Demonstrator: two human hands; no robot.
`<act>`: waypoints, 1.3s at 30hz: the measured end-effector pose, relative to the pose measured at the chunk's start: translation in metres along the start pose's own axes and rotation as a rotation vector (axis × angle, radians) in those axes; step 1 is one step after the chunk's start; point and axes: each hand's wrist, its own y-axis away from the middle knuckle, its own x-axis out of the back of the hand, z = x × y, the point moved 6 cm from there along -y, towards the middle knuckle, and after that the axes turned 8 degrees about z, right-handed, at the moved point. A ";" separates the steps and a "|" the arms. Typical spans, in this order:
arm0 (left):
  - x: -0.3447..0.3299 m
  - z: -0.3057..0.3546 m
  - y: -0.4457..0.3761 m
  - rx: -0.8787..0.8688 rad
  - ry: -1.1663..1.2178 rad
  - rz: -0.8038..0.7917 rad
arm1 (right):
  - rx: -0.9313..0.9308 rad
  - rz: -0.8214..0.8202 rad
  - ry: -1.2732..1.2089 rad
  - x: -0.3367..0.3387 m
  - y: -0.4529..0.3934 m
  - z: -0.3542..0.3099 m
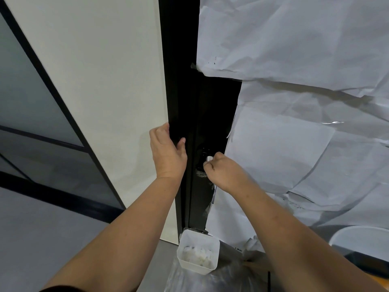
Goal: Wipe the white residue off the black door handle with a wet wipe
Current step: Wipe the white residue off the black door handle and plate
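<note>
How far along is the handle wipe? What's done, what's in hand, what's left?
Done: a wet wipe is out and pinched in the right hand. In hand: it is pressed against the black door handle while the left hand grips the door edge. Left: white residue shows below the handle.

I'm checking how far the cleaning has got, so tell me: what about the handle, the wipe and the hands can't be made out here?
Head view only:
- Black door handle: black on the black door, partly behind the right hand; shape and remaining residue unclear.
- Wet wipe: only a small white tip shows between the fingers.
- Left hand: fingertips hidden round the door edge.
- White tub: contents too small to identify.
</note>
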 end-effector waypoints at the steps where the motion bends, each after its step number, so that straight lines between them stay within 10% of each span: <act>1: 0.000 0.000 0.000 -0.006 -0.004 -0.001 | -0.010 -0.035 0.018 -0.002 -0.001 -0.002; 10: -0.002 -0.004 -0.004 0.012 -0.021 -0.016 | 0.050 0.315 -0.114 0.014 0.009 0.005; 24: -0.003 -0.005 -0.003 0.055 0.021 -0.017 | -0.062 0.109 -0.064 0.005 0.000 0.014; 39: -0.005 -0.010 -0.003 0.014 -0.020 -0.021 | 0.084 0.231 -0.080 0.010 0.008 0.001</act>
